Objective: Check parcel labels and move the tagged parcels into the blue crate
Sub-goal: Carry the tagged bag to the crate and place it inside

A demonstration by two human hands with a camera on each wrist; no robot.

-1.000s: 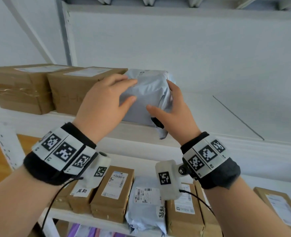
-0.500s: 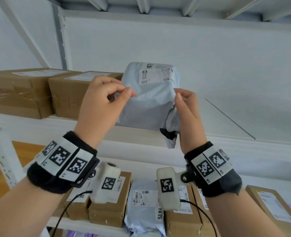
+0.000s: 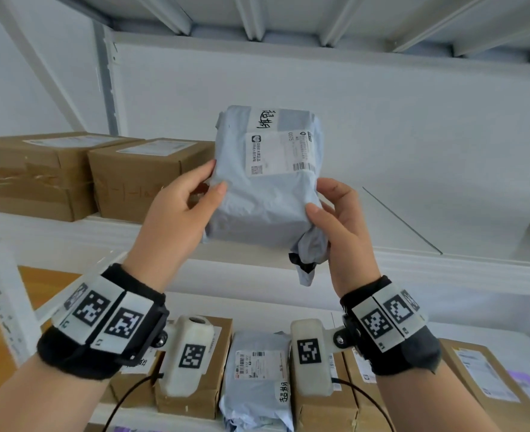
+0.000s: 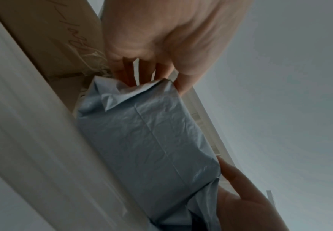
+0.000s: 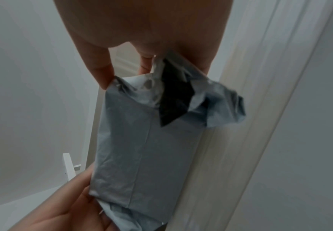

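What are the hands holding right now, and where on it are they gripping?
Both hold the grey mailer parcel: the left hand grips its lower left edge, the right hand its lower right corner by the crumpled end.

The grey bag parcel had been lying flat on the upper shelf, with both hands on top of it. Then it came up off the shelf and tipped toward the person, so its white label and a handwritten tag faced the camera. The left hand moved from the top to the left side and held it there. The right hand moved to the right side, near the crumpled end.
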